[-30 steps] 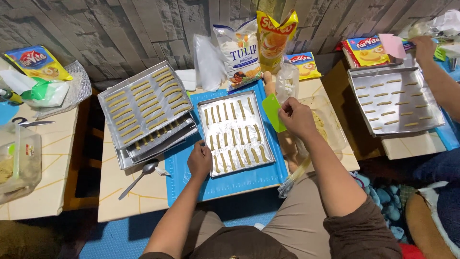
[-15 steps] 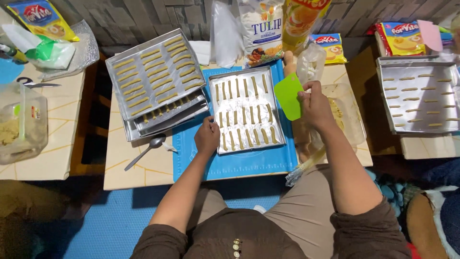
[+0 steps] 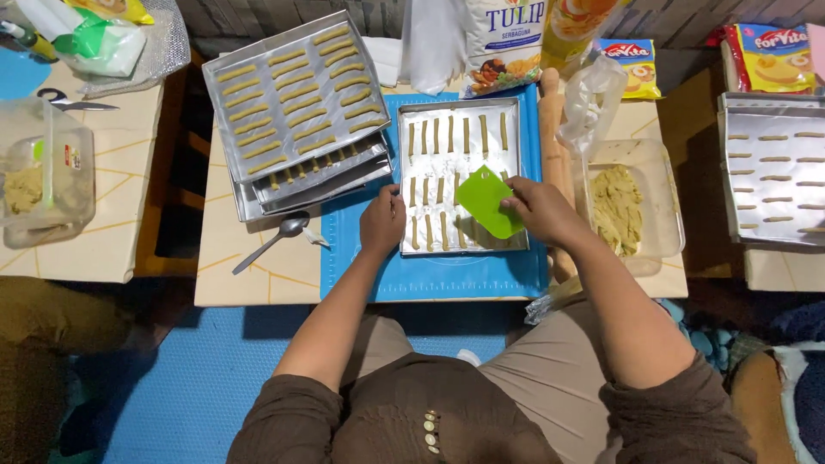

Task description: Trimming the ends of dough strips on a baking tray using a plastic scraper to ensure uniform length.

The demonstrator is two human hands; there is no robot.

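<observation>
The right hand [image 3: 540, 210] pinches a green plastic dough scraper [image 3: 487, 202] between thumb and fingers, holding it flat over the near right part of a small metal baking tray [image 3: 460, 116]. The left hand [image 3: 382, 222] rests on the tray's near left edge, its fingers curled loosely over the rim, gripping nothing else. The tray sits on a blue silicone mat [image 3: 430, 275] in the middle of a low tiled table [image 3: 258, 275] and carries rows of short pale dough sticks [image 3: 440, 189], some of them hidden under the scraper.

Left of the mat, a stack of larger baking trays [image 3: 296, 103] lies at a tilt, its top one filled with dough sticks. A metal spoon [image 3: 275, 239] lies on the table just near of that stack. Right of the mat, a wooden rolling pin [image 3: 552, 129] runs near to far beside the tray, and past it a clear plastic container [image 3: 662, 215] holds a lump of yellowish dough [image 3: 617, 206]. A clear plastic bag [image 3: 593, 94] slumps over the container's far edge. At the far side stand a flour bag [image 3: 503, 43] and yellow packets. On the far right another tray [image 3: 773, 172] holds more sticks. At the left, a lidded plastic tub [image 3: 43, 172] sits on a second table, scissors [image 3: 73, 101] just beyond it.
</observation>
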